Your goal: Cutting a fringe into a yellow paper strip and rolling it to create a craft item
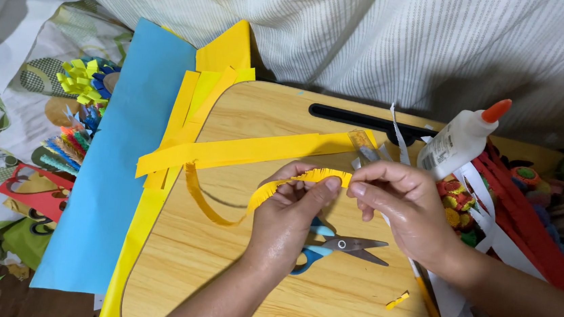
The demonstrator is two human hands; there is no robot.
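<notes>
A long yellow fringed paper strip (222,216) is held over a small wooden lap table (231,270). My left hand (290,217) pinches the strip near its middle, thumb on top. My right hand (403,210) grips the strip's right end between thumb and forefinger. The strip's loose tail curves down and left onto the wood. Blue-handled scissors (346,246) lie on the table just below both hands, partly hidden by my left hand.
Uncut yellow paper strips (242,149) and a blue paper sheet (118,164) lie at the left. A white glue bottle with an orange cap (460,140) stands at the right, beside red and white paper strips (514,226). Paper flowers (85,80) rest on the bedding at left.
</notes>
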